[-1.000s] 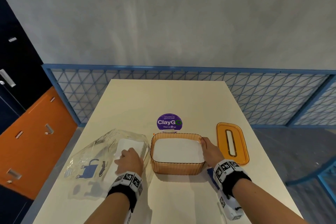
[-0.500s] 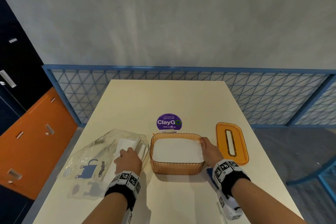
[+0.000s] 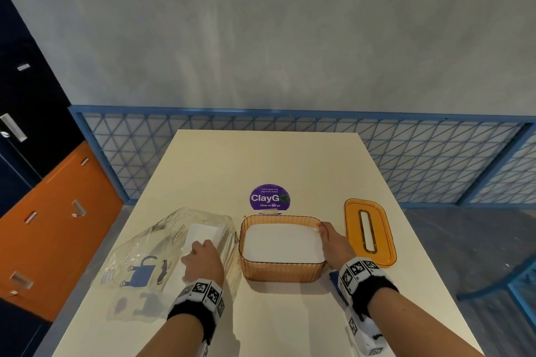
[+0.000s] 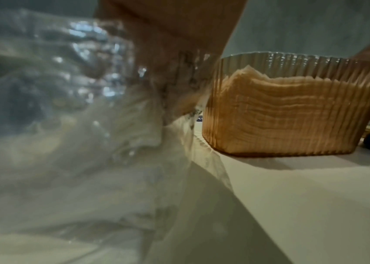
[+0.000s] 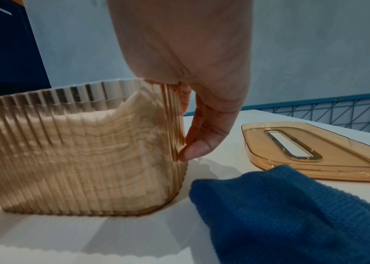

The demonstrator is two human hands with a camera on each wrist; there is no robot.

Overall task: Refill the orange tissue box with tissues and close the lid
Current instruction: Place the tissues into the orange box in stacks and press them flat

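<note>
The ribbed orange tissue box [image 3: 281, 268] stands open at the table's near middle, with a white tissue stack [image 3: 281, 242] filling it below the rim. My right hand [image 3: 330, 238] pinches its right wall, fingers outside [image 5: 193, 151] and thumb over the rim. The orange slotted lid [image 3: 369, 232] lies flat to the right, apart from the box. To the left lies a clear plastic bag [image 3: 150, 249] holding more white tissues [image 3: 203, 233]. My left hand [image 3: 201, 255] reaches into it, fingers curled on those tissues. Plastic [image 4: 66, 107] fills most of the left wrist view.
A blue cloth [image 5: 292, 214] lies under my right wrist, just right of the box. A purple round sticker [image 3: 269, 197] sits behind the box. The cream table [image 3: 261, 159] ends at a blue mesh fence [image 3: 406, 153]. Orange and dark cabinets [image 3: 58, 211] stand on the left.
My left hand has slid a little left and farther along the tissues inside the bag. The right hand keeps its hold on the box wall.
</note>
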